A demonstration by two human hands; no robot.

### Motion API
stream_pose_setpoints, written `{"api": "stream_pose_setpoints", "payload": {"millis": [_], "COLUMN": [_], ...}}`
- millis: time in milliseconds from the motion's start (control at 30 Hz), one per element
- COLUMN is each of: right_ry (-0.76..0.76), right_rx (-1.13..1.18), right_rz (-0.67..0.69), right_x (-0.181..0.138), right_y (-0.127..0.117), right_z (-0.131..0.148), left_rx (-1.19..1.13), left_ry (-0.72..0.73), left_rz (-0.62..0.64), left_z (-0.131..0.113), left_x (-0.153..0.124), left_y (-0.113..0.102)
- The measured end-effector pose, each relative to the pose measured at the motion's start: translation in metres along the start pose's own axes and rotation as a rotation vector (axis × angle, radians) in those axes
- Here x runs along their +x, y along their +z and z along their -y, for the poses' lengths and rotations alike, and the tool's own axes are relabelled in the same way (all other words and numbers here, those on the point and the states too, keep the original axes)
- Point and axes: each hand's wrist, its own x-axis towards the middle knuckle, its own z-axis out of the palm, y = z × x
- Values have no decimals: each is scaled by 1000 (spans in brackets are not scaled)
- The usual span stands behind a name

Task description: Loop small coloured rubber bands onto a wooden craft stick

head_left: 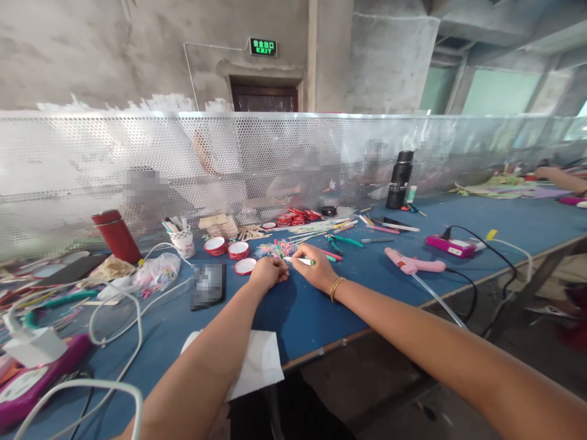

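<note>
My right hand (317, 267) is closed around a white marker pen (300, 261) with a green end. The pen's tip points left, toward my left hand (269, 273), which is closed in a pinch. A thin red and green piece (277, 247) shows at the left fingertips, too small to name. Just beyond both hands lies a pile of small colourful pieces (263, 249). A round red-rimmed tin (245, 266) with a white inside lies left of my left hand, with two more tins (238, 249) behind it.
A pink glue gun (413, 263), green-handled pliers (348, 241) and a black bottle (400, 180) are to the right. On the left are a phone (208, 286), a pen cup (182, 239), a red flask (117, 237) and white cables. A perforated metal screen (257, 140) borders the back.
</note>
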Motion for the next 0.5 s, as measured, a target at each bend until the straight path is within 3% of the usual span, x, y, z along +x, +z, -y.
{"api": "stream_pose_setpoints", "payload": {"millis": [500], "right_ry": [-10], "right_rx": [-10], "right_rz": [14], "right_x": [0], "right_y": [0], "right_z": [0], "left_rx": [68], "left_ry": [2], "left_rz": [-10], "left_z": [1], "left_x": [1], "left_y": [0]}}
